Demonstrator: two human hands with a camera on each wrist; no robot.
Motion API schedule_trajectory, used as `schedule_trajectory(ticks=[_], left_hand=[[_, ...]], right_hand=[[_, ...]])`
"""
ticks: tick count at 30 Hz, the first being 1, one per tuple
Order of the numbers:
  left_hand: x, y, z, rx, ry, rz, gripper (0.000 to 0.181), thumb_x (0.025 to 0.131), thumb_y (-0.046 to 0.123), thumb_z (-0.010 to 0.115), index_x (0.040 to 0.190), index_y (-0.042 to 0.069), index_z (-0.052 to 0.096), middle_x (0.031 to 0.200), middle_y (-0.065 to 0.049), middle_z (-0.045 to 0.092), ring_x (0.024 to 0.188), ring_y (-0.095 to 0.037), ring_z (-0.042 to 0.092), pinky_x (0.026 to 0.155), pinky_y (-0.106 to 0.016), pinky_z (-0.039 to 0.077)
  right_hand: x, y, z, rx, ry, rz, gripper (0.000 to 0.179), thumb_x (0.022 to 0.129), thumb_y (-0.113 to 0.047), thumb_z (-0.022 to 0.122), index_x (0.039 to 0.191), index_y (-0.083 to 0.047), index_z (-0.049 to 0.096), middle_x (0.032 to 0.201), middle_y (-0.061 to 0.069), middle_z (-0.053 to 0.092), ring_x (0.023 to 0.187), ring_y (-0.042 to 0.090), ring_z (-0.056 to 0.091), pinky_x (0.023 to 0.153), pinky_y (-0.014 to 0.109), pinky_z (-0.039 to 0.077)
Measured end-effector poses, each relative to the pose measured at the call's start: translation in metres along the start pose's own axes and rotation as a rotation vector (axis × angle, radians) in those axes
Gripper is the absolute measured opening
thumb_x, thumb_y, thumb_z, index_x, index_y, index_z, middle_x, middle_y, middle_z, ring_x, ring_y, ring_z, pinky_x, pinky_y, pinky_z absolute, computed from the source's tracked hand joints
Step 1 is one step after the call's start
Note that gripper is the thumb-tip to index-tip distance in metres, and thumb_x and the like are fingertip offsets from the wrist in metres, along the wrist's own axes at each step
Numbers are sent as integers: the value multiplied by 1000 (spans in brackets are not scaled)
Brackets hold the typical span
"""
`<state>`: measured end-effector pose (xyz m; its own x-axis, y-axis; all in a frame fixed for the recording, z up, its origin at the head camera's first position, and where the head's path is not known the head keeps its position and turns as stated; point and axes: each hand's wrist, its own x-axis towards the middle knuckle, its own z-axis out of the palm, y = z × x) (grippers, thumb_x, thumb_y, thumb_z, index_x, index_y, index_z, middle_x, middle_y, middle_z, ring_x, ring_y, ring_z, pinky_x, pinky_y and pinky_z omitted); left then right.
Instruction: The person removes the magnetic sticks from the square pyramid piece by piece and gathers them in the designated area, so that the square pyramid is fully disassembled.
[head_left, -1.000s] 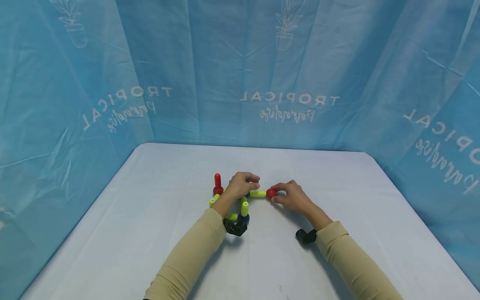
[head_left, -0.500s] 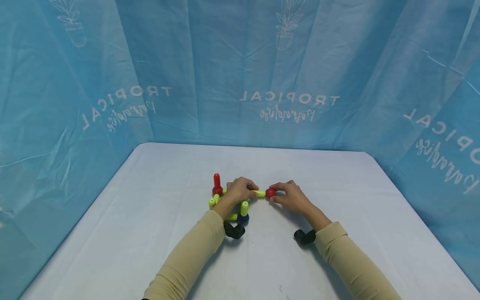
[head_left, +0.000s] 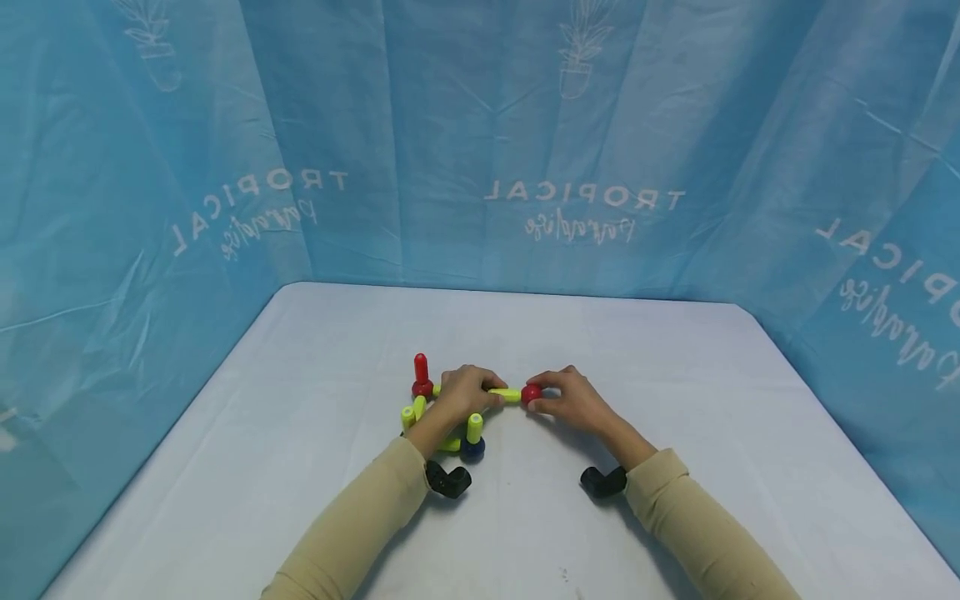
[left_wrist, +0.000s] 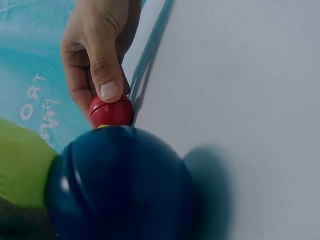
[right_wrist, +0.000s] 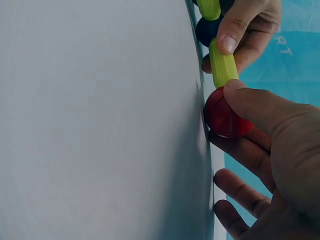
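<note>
My right hand [head_left: 573, 402] pinches a red ball [head_left: 531, 394] between thumb and fingers. A yellow-green rod [right_wrist: 223, 65] runs into that ball from the left. My left hand [head_left: 468, 390] grips this rod near its other end, beside a dark blue ball [right_wrist: 206, 31]. Both hands belong to one low ball-and-rod construction toy lying on the table. Its nearer corner is another dark blue ball [head_left: 472, 450] with an upright yellow-green rod [head_left: 475, 428]. At its far left, a red rod [head_left: 421, 367] stands on a second red ball [head_left: 422, 388]. My left hand and wrist hide its middle.
A white cloth covers the table [head_left: 637, 342]. Blue printed curtains [head_left: 465, 125] hang behind it and along both sides. Black wrist cameras [head_left: 448, 481] sit under each wrist, the left one close to the nearer blue ball.
My left hand has come down from above the blue ball and closed on the yellow-green rod. The whole toy has shifted slightly left and towards me. The right hand keeps its pinch on the red ball.
</note>
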<state>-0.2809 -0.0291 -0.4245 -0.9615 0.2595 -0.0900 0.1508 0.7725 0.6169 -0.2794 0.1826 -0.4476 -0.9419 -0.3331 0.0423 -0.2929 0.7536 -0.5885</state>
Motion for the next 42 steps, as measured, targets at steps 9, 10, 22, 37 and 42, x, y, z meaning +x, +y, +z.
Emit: schedule_trajectory(ticks=[9,10,22,37,42], left_hand=[[-13,-8,-1,-4,34,11,19,84,22,71,102,20,74,103,2,72,109,-22,58,104,-46,26],[-14,-8,-1,-4,38,11,18,84,22,71,102,20,74,103,2,72,110,-22,58,104,-46,26],[-15,-17,-2,23,96,12,19,83,23,71,101,19,74,104,0,72,108,-22,55,105,-47,27],[-18,-16,-2,7,112,-4,18,83,24,71,100,19,74,104,-1,72,108,-22,55,105,-46,27],[-19,-13,0,-2,101,-5,18,83,24,71,101,20,74,105,-1,71,107,-21,55,105,-45,27]], right_hand=[[-5,-11,7,10,-2,-1,39,79,-34,75,115,-24,66,109,-2,65,96,17,49,73,29,41],[-5,-12,8,9,2,1,38,79,-34,75,115,-25,66,109,-3,65,96,17,49,73,30,41],[-2,3,-4,16,37,82,36,82,-29,72,116,-20,66,111,3,64,102,21,53,81,36,46],[68,18,-32,162,130,164,41,87,-27,67,126,-17,59,129,7,59,126,29,45,101,51,38],[86,20,-30,219,157,231,42,86,-26,68,126,-17,58,131,7,57,127,29,44,103,48,38]])
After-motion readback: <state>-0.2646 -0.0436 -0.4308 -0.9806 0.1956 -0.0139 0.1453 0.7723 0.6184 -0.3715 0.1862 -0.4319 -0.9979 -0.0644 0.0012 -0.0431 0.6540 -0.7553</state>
